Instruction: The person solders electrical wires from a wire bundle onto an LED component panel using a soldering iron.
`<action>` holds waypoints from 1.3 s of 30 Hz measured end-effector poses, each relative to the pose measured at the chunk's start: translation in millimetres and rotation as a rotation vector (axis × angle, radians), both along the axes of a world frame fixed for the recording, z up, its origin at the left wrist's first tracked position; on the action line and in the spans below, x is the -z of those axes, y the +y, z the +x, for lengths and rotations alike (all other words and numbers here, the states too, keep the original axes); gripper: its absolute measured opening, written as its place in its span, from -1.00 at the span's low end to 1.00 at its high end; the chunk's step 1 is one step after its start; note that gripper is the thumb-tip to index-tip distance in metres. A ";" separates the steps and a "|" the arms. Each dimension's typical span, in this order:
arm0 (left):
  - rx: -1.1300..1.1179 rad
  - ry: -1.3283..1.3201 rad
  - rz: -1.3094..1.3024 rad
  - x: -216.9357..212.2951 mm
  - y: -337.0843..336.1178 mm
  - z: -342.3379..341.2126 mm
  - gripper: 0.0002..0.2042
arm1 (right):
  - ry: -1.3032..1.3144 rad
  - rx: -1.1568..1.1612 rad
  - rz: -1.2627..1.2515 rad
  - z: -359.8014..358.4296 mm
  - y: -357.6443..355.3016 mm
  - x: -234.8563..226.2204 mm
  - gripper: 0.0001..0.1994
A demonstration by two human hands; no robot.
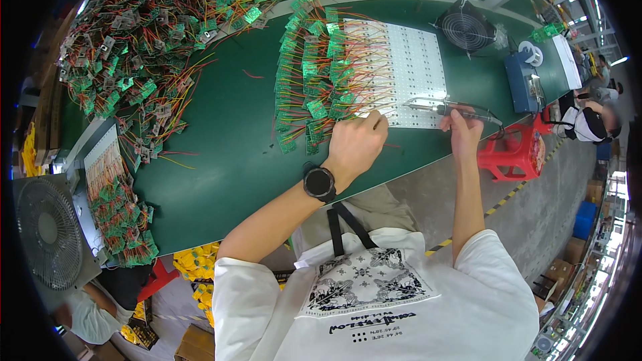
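My right hand [465,135] is closed around the handle of a soldering iron [473,112]. The iron's slim metal tip points left, over the lower part of a white perforated panel [420,60]. At the panel's near edge my left hand [359,144] has its fingers curled together; whatever they may pinch is hidden. A black watch sits on that wrist. Rows of small green circuit boards [309,70] lie along the panel's left side. Their red and yellow wires [368,67] reach onto the panel.
A large heap of wired circuit boards [134,47] covers the far left. Beyond the panel stands a small black fan [465,27], with a blue box [523,81] to its right. A second wired panel [105,160] and a big fan [48,224] are left. Red stool [511,154] at right.
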State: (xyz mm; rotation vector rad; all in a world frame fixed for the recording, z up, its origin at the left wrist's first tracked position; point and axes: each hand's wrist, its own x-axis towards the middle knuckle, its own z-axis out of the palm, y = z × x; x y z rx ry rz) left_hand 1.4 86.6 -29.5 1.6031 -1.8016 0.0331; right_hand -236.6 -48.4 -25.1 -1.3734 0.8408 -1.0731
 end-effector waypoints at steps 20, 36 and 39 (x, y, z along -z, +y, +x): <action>-0.033 -0.023 0.019 -1.7 -1.6 -2.3 -0.87 | 0.075 -0.115 -0.030 -4.3 -3.2 2.6 -0.76; -0.040 -0.033 0.002 2.1 -3.2 -2.4 -0.91 | 0.098 -0.099 -0.033 -4.6 -1.2 1.6 -0.76; -0.043 -0.028 -0.003 1.9 -3.7 -2.4 -0.93 | 0.096 -0.115 -0.041 -7.6 -3.5 3.7 -0.76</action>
